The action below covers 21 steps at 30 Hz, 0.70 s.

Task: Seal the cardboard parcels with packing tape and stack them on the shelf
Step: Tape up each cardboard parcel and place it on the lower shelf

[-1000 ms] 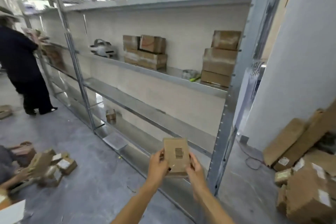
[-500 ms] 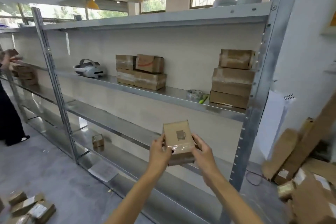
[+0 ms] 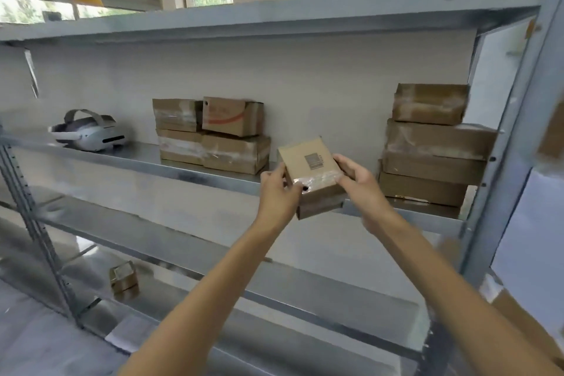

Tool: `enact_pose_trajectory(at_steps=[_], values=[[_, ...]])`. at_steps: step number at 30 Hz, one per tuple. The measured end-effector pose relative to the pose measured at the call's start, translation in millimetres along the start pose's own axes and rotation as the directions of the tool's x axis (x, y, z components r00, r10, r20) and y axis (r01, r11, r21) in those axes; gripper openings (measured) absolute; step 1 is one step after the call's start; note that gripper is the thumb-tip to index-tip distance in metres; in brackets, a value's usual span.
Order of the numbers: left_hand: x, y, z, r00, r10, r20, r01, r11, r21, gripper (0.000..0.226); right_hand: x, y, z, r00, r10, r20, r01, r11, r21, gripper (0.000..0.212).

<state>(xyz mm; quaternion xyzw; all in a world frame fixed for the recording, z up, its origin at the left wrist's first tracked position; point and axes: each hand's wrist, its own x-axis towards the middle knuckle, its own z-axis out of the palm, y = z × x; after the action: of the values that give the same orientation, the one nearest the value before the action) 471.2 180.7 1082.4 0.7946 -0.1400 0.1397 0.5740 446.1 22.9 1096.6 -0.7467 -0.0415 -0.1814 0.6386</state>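
Head camera: I saw both hands raised in front of the metal shelf [image 3: 171, 166], holding a small cardboard parcel [image 3: 308, 162] between them. It was tilted, its top face towards me, just above the shelf board's front edge. The left hand [image 3: 279, 191] gripped the parcel's left side, thumb pressed onto the clear tape across the near part of the top. The right hand [image 3: 361, 185] had its fingers curled round the right edge. A printed barcode label [image 3: 313, 160] sat on the top face. On the same board, a stack of taped parcels [image 3: 433, 146] stood at the right end by the upright. A two-layer group of parcels [image 3: 213, 137] stood nearer the middle, and the held parcel hung between the two. A white headset [image 3: 88, 133] lay towards the left end. One little parcel [image 3: 123, 279] sat on a lower board.
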Motion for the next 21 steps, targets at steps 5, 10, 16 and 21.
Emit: enact_pose_trajectory(at_steps=[5,10,16,21], values=[[73.2,-20.2,8.4,0.999,-0.038,0.031,0.038,0.999,0.006,0.044,63.0,6.6,7.2,1.0,0.006,-0.017,-0.006,1.0,0.012,0.046],[116.2,-37.5,8.8,0.991,-0.09,0.095,0.087,0.995,0.038,0.03,115.6,17.4,13.7,0.997,0.076,-0.001,-0.076,0.997,0.008,0.045],[130.7,-48.7,-2.1,0.983,-0.079,0.168,0.062,0.993,0.103,0.015,157.3,37.6,28.5,0.989,0.149,-0.005,-0.149,0.983,-0.107,0.047],[131.5,-63.5,-10.5,0.974,-0.008,0.225,-0.026,0.989,0.149,0.031,174.3,47.5,31.6,0.985,0.172,0.014,-0.167,0.971,-0.169,0.042]])
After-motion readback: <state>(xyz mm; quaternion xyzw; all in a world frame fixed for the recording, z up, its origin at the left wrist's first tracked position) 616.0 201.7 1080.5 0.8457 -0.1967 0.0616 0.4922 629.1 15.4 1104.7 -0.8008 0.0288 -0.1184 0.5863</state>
